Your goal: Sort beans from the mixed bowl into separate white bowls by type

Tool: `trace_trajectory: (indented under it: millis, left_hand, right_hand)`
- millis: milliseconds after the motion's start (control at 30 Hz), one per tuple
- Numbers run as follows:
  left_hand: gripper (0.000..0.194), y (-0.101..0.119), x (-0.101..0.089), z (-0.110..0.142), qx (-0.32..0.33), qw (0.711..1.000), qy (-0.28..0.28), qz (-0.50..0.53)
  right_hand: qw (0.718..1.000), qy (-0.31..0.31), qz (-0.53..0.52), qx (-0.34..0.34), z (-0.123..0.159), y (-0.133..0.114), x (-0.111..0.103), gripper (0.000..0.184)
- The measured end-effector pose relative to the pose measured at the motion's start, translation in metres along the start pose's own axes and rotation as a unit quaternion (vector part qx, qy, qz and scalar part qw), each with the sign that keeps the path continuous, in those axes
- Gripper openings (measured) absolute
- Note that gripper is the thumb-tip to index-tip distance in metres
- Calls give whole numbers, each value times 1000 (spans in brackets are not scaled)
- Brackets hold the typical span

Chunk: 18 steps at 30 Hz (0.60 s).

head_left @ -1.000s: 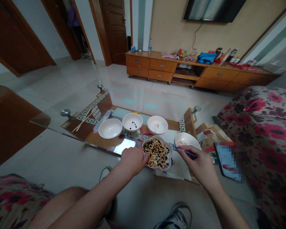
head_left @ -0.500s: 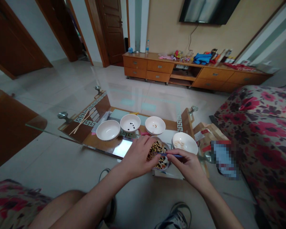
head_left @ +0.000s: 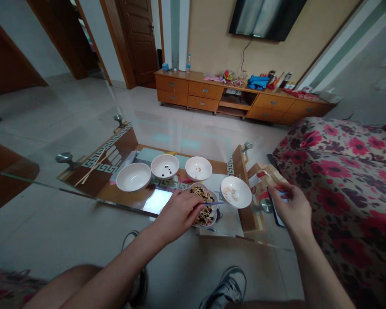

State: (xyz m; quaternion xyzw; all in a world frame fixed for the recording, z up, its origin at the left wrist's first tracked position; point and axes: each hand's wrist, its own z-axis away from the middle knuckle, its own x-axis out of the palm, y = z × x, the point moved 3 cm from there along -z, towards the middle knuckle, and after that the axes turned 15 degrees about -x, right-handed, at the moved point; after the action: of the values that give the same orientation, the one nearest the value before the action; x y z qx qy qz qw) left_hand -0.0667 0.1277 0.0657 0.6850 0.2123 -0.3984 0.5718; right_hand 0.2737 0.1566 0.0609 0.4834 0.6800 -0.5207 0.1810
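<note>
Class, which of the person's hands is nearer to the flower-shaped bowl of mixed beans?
Left. The left hand is over the left side of the flower-shaped bowl, holding tweezers across it; the right hand is off to the right, at the phone.

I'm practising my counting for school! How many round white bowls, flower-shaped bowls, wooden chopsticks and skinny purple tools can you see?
Round white bowls: 4
Flower-shaped bowl: 1
Wooden chopsticks: 2
Skinny purple tool: 1
Total: 8
</note>
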Motion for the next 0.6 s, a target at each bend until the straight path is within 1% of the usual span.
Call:
trace_trajectory:
  millis: [33,100,167,233,267,367,433,533,567,600]
  left_hand:
    - [20,0,0,0,-2,1000,4,-4]
    - [20,-1,-1,-1,-6,1000,11,-9]
    - [20,-1,-2,-1,-6,1000,16,-11]
    - [20,-2,-2,-1,-5,1000,18,-16]
    - [20,-2,-3,-2,-6,1000,19,-18]
    - [22,-2,-4,-2,-10,999,20,-23]
    - [23,-3,-4,-3,-13,999,21,-27]
    - [23,-3,-5,-3,-17,999,27,-31]
    - [24,-4,-6,-4,-18,999,30,-33]
    - [25,-4,-6,-4,-21,999,32,-35]
  right_hand:
    - [996,-15,86,34,-3,19,-3,82]
    - [970,-65,204,115,-4,53,-3,109]
    - [944,-135,245,176,1,77,4,121]
    - [927,-177,268,194,3,92,9,124]
    - [923,-190,276,188,2,97,10,121]
    - [923,-243,267,136,-6,110,11,89]
    - [926,-253,256,117,-10,116,7,69]
    - [940,-253,194,122,-11,118,-3,49]
    - [939,-277,146,141,-7,116,-6,45]
    - [939,-290,114,148,-3,111,-11,45]
